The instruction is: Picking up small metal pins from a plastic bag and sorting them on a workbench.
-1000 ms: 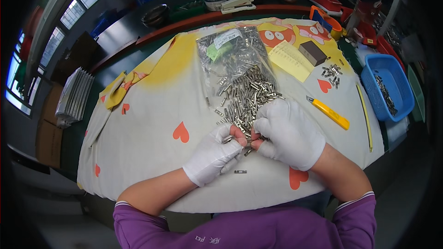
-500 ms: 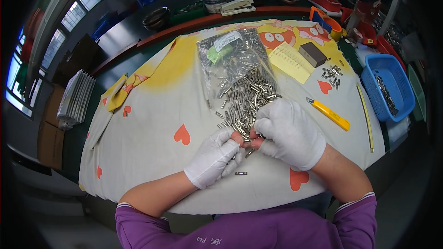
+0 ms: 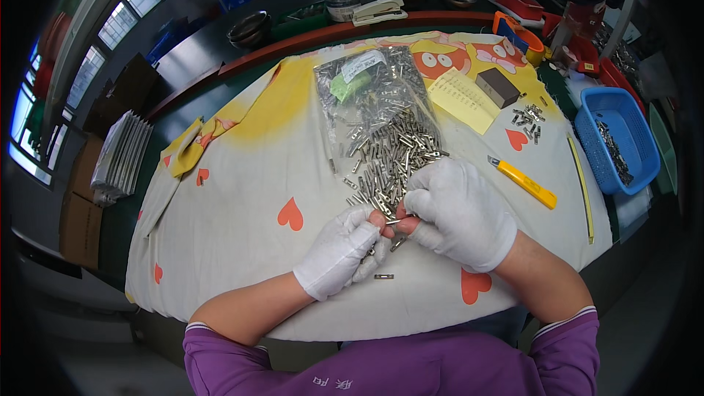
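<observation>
Gripping a slim silver metal piece (image 3: 394,221) with fingers (image 3: 377,218) of white-gloved left hand (image 3: 343,246) and white-gloved right hand (image 3: 463,209). Bridging the fingertip gap.

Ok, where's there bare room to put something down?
Cloth left of the left hand, around the nearest heart; a smaller patch between right hand, knife and yellow strip. Crowded: ahead of both hands, with metal pieces and bag.

Head camera (fisheye) looks down at both hands (image 3: 341,251) (image 3: 463,214)
</observation>
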Action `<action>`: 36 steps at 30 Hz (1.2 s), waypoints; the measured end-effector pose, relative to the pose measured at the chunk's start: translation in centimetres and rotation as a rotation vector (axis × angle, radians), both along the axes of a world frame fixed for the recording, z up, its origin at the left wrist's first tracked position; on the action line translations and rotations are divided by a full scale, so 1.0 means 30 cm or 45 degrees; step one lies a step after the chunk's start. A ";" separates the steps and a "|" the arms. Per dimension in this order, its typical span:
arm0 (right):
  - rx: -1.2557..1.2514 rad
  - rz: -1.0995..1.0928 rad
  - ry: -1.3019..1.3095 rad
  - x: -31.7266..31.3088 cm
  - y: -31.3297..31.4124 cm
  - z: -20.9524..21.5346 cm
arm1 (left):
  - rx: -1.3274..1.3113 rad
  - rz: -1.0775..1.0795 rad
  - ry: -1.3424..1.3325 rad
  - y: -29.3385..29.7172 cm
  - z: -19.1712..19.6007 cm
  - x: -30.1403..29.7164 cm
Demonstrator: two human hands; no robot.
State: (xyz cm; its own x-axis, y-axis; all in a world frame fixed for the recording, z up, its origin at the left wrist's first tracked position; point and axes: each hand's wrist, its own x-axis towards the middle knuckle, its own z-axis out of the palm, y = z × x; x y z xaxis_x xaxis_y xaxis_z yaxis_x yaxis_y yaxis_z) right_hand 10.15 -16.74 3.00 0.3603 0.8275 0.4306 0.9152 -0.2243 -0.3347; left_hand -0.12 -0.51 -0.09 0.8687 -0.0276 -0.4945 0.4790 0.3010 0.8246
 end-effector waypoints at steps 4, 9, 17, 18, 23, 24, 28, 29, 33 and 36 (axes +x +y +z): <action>0.028 0.008 0.022 0.002 0.002 -0.007 | 0.002 -0.047 -0.006 0.014 0.001 0.001; 0.010 0.029 0.025 0.002 0.003 -0.004 | -0.008 -0.077 -0.026 0.017 0.002 -0.002; 0.029 0.116 -0.028 -0.015 0.016 -0.009 | -0.077 -0.049 -0.122 0.011 -0.001 0.002; 0.026 0.114 -0.025 -0.014 0.015 -0.011 | -0.088 -0.065 -0.100 0.014 0.001 0.003; -0.010 0.128 0.018 0.006 0.001 -0.018 | -0.150 0.004 -0.072 0.034 -0.008 0.003; -0.009 0.129 0.018 0.006 0.001 -0.022 | -0.205 -0.022 -0.068 0.041 -0.009 0.001; -0.238 0.169 0.015 -0.003 0.005 -0.059 | -0.206 0.035 -0.074 0.028 -0.005 0.004; -0.242 0.137 -0.037 -0.011 0.007 -0.059 | -0.206 0.026 -0.094 0.029 -0.006 0.006; -0.261 0.104 -0.087 -0.014 0.007 -0.067 | -0.206 0.068 -0.111 0.018 -0.008 0.009; -0.277 0.069 -0.012 -0.003 0.007 -0.051 | -0.211 0.050 -0.115 0.016 0.003 0.009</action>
State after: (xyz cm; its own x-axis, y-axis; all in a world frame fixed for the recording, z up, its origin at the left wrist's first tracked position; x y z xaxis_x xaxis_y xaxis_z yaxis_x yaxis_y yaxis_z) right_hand 10.06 -16.51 1.47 0.3094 0.9194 0.2428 0.9308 -0.2406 -0.2750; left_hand 0.16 -0.03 0.01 0.9115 -0.0673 -0.4057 0.3902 0.4532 0.8015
